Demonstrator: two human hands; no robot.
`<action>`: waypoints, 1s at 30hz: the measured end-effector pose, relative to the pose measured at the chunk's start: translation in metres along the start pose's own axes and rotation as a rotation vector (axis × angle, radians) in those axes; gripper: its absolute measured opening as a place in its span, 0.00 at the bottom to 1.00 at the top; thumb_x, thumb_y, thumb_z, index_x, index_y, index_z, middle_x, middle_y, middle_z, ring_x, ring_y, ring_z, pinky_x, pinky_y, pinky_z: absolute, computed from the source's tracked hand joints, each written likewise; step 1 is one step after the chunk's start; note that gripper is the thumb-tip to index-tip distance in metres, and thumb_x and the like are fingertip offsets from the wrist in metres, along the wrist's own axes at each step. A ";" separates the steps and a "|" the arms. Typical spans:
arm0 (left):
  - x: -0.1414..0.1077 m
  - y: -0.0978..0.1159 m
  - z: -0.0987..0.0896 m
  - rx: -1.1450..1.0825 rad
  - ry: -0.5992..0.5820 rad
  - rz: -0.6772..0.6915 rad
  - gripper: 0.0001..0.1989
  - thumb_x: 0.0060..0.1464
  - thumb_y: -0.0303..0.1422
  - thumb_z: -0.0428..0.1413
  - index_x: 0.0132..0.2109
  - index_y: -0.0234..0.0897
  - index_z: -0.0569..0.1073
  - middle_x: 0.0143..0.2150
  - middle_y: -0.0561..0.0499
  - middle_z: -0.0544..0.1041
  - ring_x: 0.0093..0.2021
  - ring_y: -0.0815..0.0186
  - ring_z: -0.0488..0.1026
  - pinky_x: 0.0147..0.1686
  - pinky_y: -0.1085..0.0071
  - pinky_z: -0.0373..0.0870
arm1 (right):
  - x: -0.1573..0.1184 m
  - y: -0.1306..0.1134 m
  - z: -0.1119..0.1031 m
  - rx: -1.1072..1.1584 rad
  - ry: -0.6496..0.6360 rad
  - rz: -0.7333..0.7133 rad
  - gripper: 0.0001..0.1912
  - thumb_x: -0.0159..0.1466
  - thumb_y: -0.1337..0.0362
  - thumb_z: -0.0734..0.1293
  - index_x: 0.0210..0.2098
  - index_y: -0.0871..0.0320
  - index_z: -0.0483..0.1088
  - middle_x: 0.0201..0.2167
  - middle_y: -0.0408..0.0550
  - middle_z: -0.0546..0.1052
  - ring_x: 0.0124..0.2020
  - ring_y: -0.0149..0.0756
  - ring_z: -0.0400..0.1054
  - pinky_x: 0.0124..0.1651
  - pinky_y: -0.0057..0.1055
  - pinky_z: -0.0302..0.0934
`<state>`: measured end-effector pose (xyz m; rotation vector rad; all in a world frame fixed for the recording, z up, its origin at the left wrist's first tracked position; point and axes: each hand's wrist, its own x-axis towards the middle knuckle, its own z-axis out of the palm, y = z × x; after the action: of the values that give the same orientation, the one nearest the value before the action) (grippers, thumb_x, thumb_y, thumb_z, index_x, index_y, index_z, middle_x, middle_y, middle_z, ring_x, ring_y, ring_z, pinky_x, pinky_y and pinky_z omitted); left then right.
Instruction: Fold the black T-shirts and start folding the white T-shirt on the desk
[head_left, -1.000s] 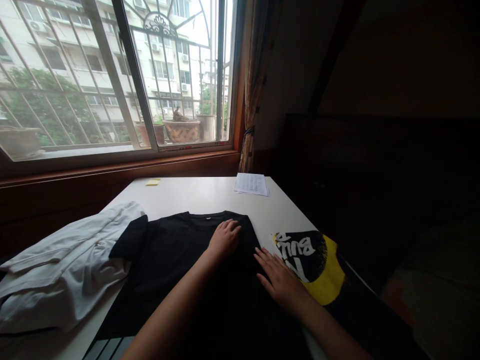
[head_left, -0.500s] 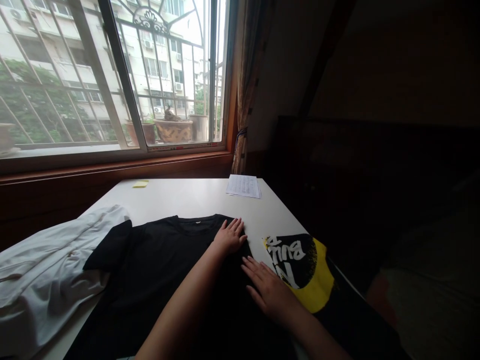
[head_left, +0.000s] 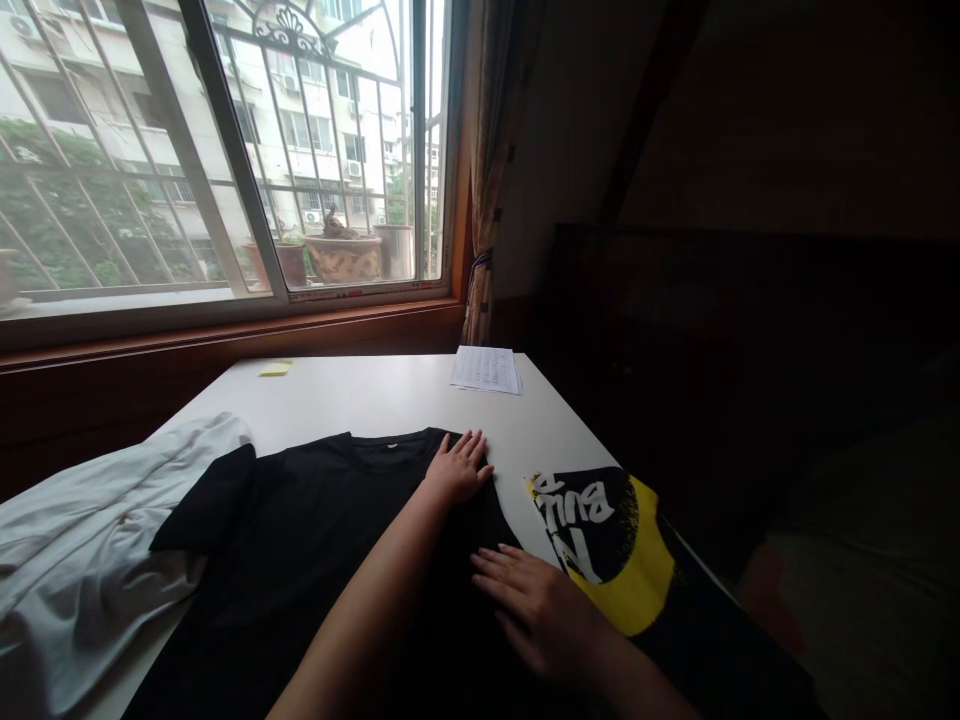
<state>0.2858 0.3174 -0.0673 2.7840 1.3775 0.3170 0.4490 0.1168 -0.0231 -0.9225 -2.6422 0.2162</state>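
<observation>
A black T-shirt (head_left: 300, 540) lies spread on the white table, its neckline at the far side and one sleeve out to the left. My left hand (head_left: 459, 467) rests on its far right shoulder, fingers stretched out and palm down. Nearer to me, my right hand (head_left: 536, 605) lies on the shirt's right side with fingers extended and nothing held. To the right is a black cloth with a yellow and white print (head_left: 637, 575), partly behind my right hand and forearm. The lower part of the T-shirt is hidden by my forearms and shadow.
White crumpled fabric (head_left: 97, 540) covers the table's left side, partly under the black sleeve. Printed papers (head_left: 486, 369) and a yellow note pad (head_left: 276, 368) lie on the white table (head_left: 360, 395) near its far edge. Beyond stand a barred window and a tied curtain (head_left: 484, 230).
My right hand has slid nearer to me along the T-shirt's right side. My left hand stays on the shoulder. The view has shifted slightly.
</observation>
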 end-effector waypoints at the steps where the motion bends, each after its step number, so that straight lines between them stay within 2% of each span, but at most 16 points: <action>1: -0.001 0.000 0.000 0.000 0.007 0.001 0.34 0.69 0.51 0.37 0.74 0.40 0.50 0.76 0.48 0.48 0.75 0.58 0.44 0.71 0.47 0.42 | 0.000 0.001 0.001 -0.008 0.017 -0.003 0.27 0.63 0.73 0.63 0.62 0.60 0.68 0.64 0.53 0.70 0.64 0.43 0.65 0.69 0.46 0.58; 6: -0.003 0.002 0.002 -0.006 0.040 0.003 0.33 0.69 0.50 0.37 0.74 0.37 0.52 0.75 0.47 0.49 0.75 0.58 0.44 0.71 0.45 0.42 | -0.002 0.009 0.005 -0.115 0.120 0.075 0.26 0.67 0.73 0.60 0.64 0.60 0.66 0.63 0.54 0.70 0.65 0.42 0.64 0.67 0.46 0.60; 10: -0.003 0.002 0.000 -0.016 0.066 0.015 0.33 0.69 0.49 0.39 0.73 0.37 0.53 0.75 0.45 0.51 0.74 0.55 0.47 0.70 0.44 0.45 | -0.002 0.017 0.007 -0.129 0.106 0.156 0.24 0.68 0.70 0.61 0.63 0.60 0.68 0.63 0.53 0.71 0.65 0.44 0.64 0.66 0.45 0.62; 14: -0.005 0.003 -0.014 -0.030 0.125 0.062 0.31 0.70 0.43 0.41 0.74 0.36 0.50 0.76 0.43 0.47 0.75 0.56 0.45 0.70 0.47 0.47 | -0.003 0.019 0.004 -0.086 0.077 0.167 0.24 0.68 0.69 0.61 0.62 0.57 0.69 0.63 0.51 0.71 0.64 0.42 0.64 0.66 0.43 0.61; 17: -0.011 0.004 -0.028 -0.041 0.160 0.131 0.26 0.71 0.36 0.41 0.71 0.35 0.57 0.75 0.44 0.51 0.75 0.59 0.46 0.72 0.52 0.44 | -0.004 0.018 0.002 -0.066 0.084 0.173 0.24 0.68 0.70 0.61 0.62 0.56 0.69 0.63 0.50 0.71 0.65 0.42 0.64 0.67 0.43 0.61; 20: -0.028 0.004 -0.037 -0.053 0.139 0.236 0.22 0.71 0.36 0.42 0.66 0.39 0.67 0.72 0.48 0.60 0.73 0.64 0.52 0.72 0.59 0.45 | -0.003 0.017 0.001 -0.075 0.071 0.183 0.23 0.68 0.70 0.61 0.61 0.57 0.70 0.62 0.50 0.72 0.64 0.42 0.65 0.66 0.43 0.61; 23: -0.053 -0.004 -0.036 -0.075 0.061 0.314 0.24 0.71 0.42 0.44 0.68 0.41 0.63 0.73 0.48 0.58 0.74 0.62 0.50 0.72 0.57 0.46 | -0.003 0.017 0.002 -0.092 0.063 0.192 0.22 0.69 0.69 0.61 0.61 0.56 0.70 0.62 0.50 0.72 0.63 0.43 0.66 0.66 0.45 0.61; 27: -0.081 -0.023 -0.035 -0.047 -0.057 0.260 0.30 0.70 0.47 0.43 0.73 0.40 0.54 0.74 0.47 0.53 0.74 0.59 0.48 0.71 0.50 0.44 | -0.003 0.017 0.003 -0.094 0.077 0.178 0.22 0.68 0.69 0.61 0.61 0.55 0.71 0.62 0.49 0.73 0.63 0.44 0.66 0.66 0.47 0.61; 30: -0.098 -0.040 -0.041 0.027 -0.057 0.157 0.29 0.70 0.47 0.42 0.72 0.41 0.55 0.75 0.47 0.51 0.75 0.56 0.46 0.71 0.49 0.44 | -0.004 0.018 0.004 -0.083 0.105 0.171 0.22 0.68 0.70 0.62 0.60 0.55 0.71 0.61 0.49 0.74 0.62 0.43 0.68 0.65 0.46 0.62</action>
<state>0.1890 0.2617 -0.0480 2.9058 1.1632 0.2216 0.4611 0.1283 -0.0328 -1.1555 -2.4944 0.0967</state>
